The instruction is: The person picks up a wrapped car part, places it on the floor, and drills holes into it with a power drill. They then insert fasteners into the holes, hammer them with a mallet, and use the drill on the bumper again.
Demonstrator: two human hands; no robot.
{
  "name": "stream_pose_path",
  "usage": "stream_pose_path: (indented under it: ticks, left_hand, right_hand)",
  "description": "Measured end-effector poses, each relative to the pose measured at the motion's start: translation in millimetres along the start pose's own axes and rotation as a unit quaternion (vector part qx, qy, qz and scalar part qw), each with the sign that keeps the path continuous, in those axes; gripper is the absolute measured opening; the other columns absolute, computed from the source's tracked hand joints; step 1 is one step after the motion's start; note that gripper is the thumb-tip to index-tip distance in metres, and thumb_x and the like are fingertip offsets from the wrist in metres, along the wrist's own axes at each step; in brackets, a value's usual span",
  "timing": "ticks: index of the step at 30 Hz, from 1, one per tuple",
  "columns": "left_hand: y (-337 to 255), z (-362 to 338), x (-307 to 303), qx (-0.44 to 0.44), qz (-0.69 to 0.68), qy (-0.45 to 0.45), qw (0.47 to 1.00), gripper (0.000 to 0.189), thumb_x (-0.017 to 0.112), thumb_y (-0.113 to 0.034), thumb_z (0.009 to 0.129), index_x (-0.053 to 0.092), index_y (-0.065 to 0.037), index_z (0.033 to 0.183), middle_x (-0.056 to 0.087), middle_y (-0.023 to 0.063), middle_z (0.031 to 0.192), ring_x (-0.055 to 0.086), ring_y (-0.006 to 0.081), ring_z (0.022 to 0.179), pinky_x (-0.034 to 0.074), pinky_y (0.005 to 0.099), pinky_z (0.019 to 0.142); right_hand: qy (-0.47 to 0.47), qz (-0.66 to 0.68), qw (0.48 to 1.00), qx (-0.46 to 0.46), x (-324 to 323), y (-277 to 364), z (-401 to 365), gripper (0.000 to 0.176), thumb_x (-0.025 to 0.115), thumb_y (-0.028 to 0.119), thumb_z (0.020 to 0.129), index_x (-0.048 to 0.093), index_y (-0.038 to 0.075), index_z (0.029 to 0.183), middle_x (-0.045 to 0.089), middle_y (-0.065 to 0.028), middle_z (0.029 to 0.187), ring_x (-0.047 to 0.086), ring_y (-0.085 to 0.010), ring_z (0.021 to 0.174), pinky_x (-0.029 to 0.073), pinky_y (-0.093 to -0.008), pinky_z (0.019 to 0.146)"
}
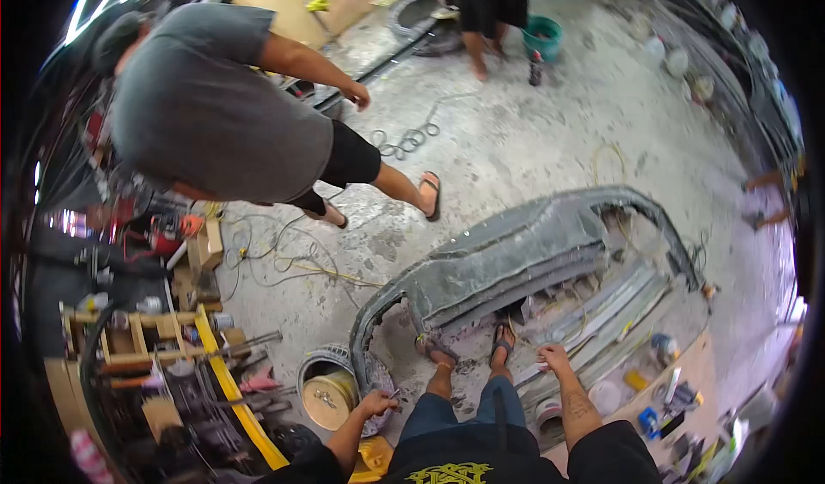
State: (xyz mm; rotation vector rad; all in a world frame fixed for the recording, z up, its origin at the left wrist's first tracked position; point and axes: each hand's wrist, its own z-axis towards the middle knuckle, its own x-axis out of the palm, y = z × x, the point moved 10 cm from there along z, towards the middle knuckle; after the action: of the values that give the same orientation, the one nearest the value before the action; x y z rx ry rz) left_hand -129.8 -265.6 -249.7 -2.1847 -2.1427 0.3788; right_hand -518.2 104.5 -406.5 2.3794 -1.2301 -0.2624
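My left hand [376, 402] is at the lower centre, its fingers curled round a small thin item too small to name, beside the left end of a long grey bumper-like part [507, 256]. On the right, my right hand [553, 358] hovers over long grey strips [601, 312] lying on the floor; its fingers are bent together, and whatever they may hold is too small to make out. The bumper-like part curves across the floor in front of my feet. Below its left end stands a round container with a tan lid [329, 401].
A person in a grey shirt [215, 106] bends at the left; another stands by a green bucket [543, 37] at the top. Cables [318, 269] trail over the floor. A wooden rack [137, 336] and yellow bar [232, 389] are lower left; a board with tools [687, 381] is right.
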Motion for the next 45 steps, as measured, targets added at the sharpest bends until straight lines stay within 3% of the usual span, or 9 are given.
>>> stream_pose_path:
  ticks: [9,11,14,16,27,32,37,42,45]
  left_hand:
    - [153.5,-153.1,66.9,-0.005,-0.399,-0.210,0.893,0.019,0.069,-0.023,0.079,0.068,-0.004,0.081,0.053,0.0003,0.058,0.039,0.0070,0.042,0.029,0.0234,0.040]
    - [190.3,-157.7,80.2,0.091,-0.456,-0.288,0.837,0.019,0.069,-0.023,0.079,0.069,-0.004,0.082,0.057,0.0004,0.059,0.040,0.0072,0.041,0.030,0.0238,0.039]
    - [250.3,-186.5,91.5,0.068,-0.435,-0.427,0.790,0.020,0.071,-0.025,0.079,0.069,-0.006,0.083,0.058,0.0006,0.057,0.045,0.0070,0.045,0.035,0.0258,0.042]
    - [281.4,-209.7,105.3,0.030,-0.551,-0.484,0.680,0.016,0.072,-0.022,0.078,0.069,-0.006,0.078,0.058,0.0008,0.061,0.043,0.0081,0.044,0.032,0.0273,0.040]
    - [478.2,-132.5,104.9,-0.046,-0.757,-0.435,0.485,0.017,0.070,-0.018,0.073,0.069,-0.002,0.074,0.063,0.0071,0.061,0.045,0.0134,0.040,0.032,0.0330,0.038]
    - [568.9,-54.2,58.5,-0.076,-0.733,-0.425,0.525,0.021,0.072,-0.020,0.067,0.067,0.000,0.073,0.059,0.0068,0.056,0.045,0.0149,0.039,0.032,0.0333,0.038]
    - [597.2,-16.3,9.0,0.057,-0.887,-0.328,0.318,0.017,0.067,-0.015,0.076,0.058,-0.002,0.083,0.066,0.0095,0.071,0.034,0.0105,0.038,0.024,0.0268,0.036]
    - [596.0,-10.7,66.2,-0.091,-0.826,-0.321,0.454,0.013,0.065,-0.014,0.073,0.059,-0.004,0.079,0.066,0.0096,0.069,0.039,0.0131,0.036,0.031,0.0327,0.036]
    - [566.8,0.1,112.7,-0.122,-0.690,-0.270,0.661,0.014,0.063,-0.016,0.074,0.065,-0.002,0.077,0.067,0.0114,0.067,0.044,0.0159,0.036,0.033,0.0337,0.033]
  right_hand:
    - [0.003,-0.167,0.986,0.022,-50.4,88.7,-18.6,0.027,0.064,0.020,0.084,0.059,0.001,0.103,0.064,-0.0128,0.094,0.064,-0.0260,0.071,0.058,-0.0468,0.056]
    - [0.033,-0.247,0.968,0.001,-14.5,121.9,-25.4,0.028,0.064,0.022,0.085,0.059,0.002,0.104,0.063,-0.0136,0.095,0.064,-0.0254,0.071,0.058,-0.0450,0.055]
    - [0.116,-0.282,0.952,-0.034,77.6,159.4,-41.7,0.031,0.063,0.022,0.086,0.059,-0.002,0.106,0.063,-0.0127,0.086,0.063,-0.0227,0.067,0.057,-0.0409,0.051]
    - [0.157,-0.251,0.954,-0.053,133.1,177.0,-43.5,0.035,0.060,0.028,0.089,0.057,0.001,0.111,0.063,-0.0134,0.099,0.065,-0.0237,0.076,0.057,-0.0390,0.056]
    - [0.188,-0.488,0.843,-0.125,308.5,120.8,-181.0,0.030,0.059,0.026,0.091,0.061,0.001,0.108,0.066,-0.0096,0.096,0.064,-0.0186,0.073,0.055,-0.0354,0.059]
    - [0.128,-0.560,0.817,-0.051,269.8,59.8,-241.3,0.025,0.061,0.018,0.090,0.062,-0.002,0.107,0.066,-0.0111,0.093,0.067,-0.0242,0.076,0.058,-0.0384,0.057]
    - [0.067,-0.571,0.817,0.035,251.5,31.0,-288.8,0.027,0.062,0.017,0.088,0.062,-0.003,0.106,0.067,-0.0128,0.092,0.068,-0.0256,0.078,0.058,-0.0382,0.058]
    - [0.068,-0.516,0.854,-0.005,259.9,40.1,-293.9,0.033,0.061,0.022,0.090,0.059,-0.003,0.111,0.065,-0.0135,0.099,0.067,-0.0258,0.082,0.058,-0.0384,0.063]
    - [0.064,-0.469,0.881,-0.014,276.2,41.4,-306.4,0.034,0.061,0.025,0.091,0.058,-0.001,0.112,0.064,-0.0135,0.102,0.065,-0.0255,0.085,0.058,-0.0390,0.065]
